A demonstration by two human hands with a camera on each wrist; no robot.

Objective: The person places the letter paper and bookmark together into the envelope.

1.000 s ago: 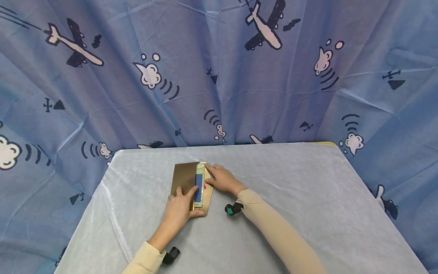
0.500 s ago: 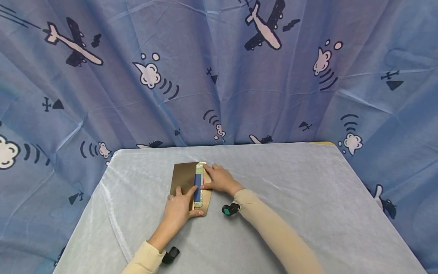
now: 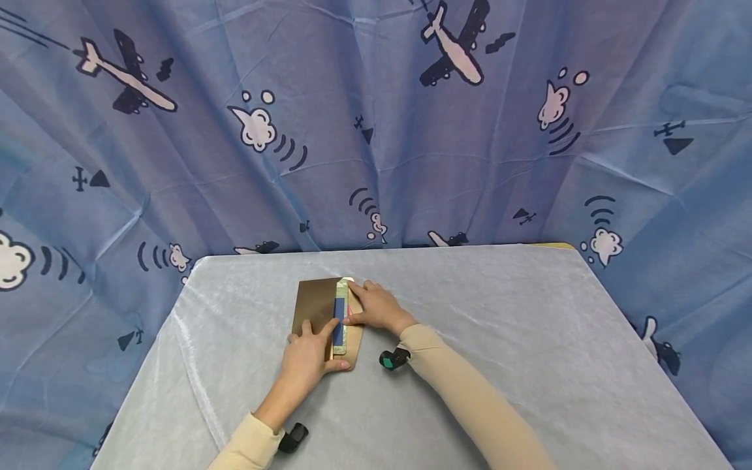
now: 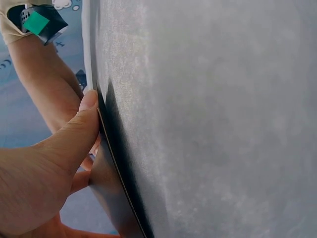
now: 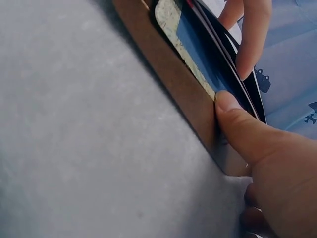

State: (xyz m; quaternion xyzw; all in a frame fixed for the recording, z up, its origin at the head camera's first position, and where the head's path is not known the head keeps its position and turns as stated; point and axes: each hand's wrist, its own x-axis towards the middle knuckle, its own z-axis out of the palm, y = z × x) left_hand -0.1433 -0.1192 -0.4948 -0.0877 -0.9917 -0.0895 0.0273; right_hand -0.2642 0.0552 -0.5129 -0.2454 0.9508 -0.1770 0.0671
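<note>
A brown envelope (image 3: 316,299) lies on the table with its lighter flap (image 3: 354,346) on the right. From the envelope's mouth a pale patterned card (image 3: 340,349) with a blue panel sticks out, most of its width hidden inside. My left hand (image 3: 303,359) spreads over the envelope, its index fingertip at the mouth beside the blue panel and its thumb on the flap's lower end. My right hand (image 3: 380,307) reaches in from the right. In the right wrist view its thumb (image 5: 242,124) presses the outer edge of the card (image 5: 190,59), while the index finger touches the top corner.
A grey-white cloth covers the table (image 3: 499,339). Behind it hangs a blue curtain (image 3: 411,130) printed with aeroplanes and clouds. Black wrist cameras (image 3: 395,358) sit on both wrists, low over the cloth.
My right hand has shifted slightly left, its thumb going from the flap onto the card's edge. Less of the card shows outside the envelope. The left hand stays in place.
</note>
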